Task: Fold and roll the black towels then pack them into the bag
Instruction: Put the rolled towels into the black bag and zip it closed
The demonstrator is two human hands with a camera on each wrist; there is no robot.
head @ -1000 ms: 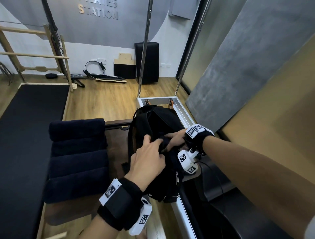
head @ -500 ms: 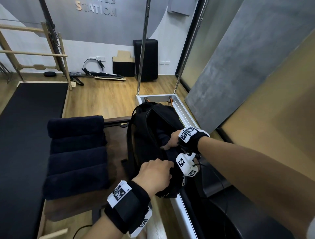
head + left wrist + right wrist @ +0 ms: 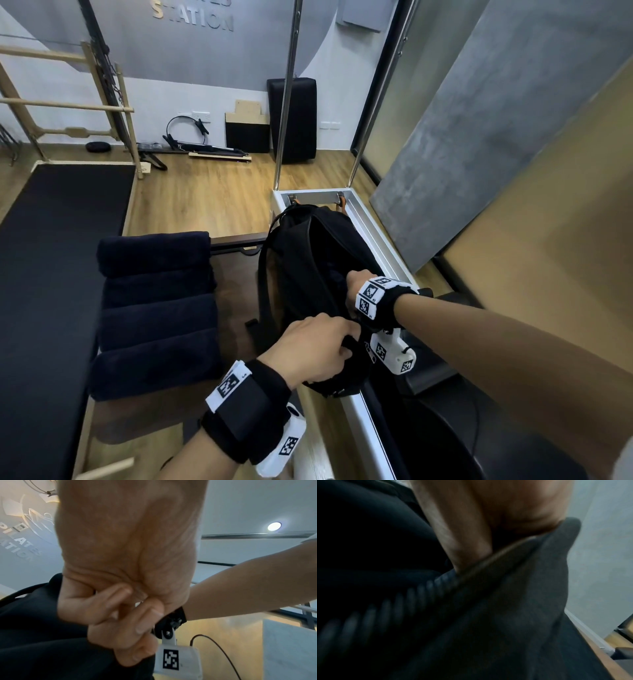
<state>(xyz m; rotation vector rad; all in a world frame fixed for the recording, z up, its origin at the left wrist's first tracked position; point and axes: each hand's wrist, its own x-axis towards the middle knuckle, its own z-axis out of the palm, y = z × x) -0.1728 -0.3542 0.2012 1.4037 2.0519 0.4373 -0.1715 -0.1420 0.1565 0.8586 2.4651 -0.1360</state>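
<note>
The black backpack [image 3: 308,274] is stood on the wooden bench [image 3: 236,291], just right of four rolled dark towels [image 3: 156,311] laid side by side. Its near edge is gripped by the left hand [image 3: 313,349], whose fingers [image 3: 120,626] are curled into the fabric. The far rim of the opening is clutched by the right hand [image 3: 356,287], beside the zipper teeth [image 3: 399,601]

Right hand [image 3: 488,513] close and blurred at top, fingers [image 3: 464,545] tucked behind the edge of the black bag [image 3: 505,615], zipper teeth [image 3: 402,599] running down-left from the fingers, grey wall [image 3: 604,547] right of the hand
</note>
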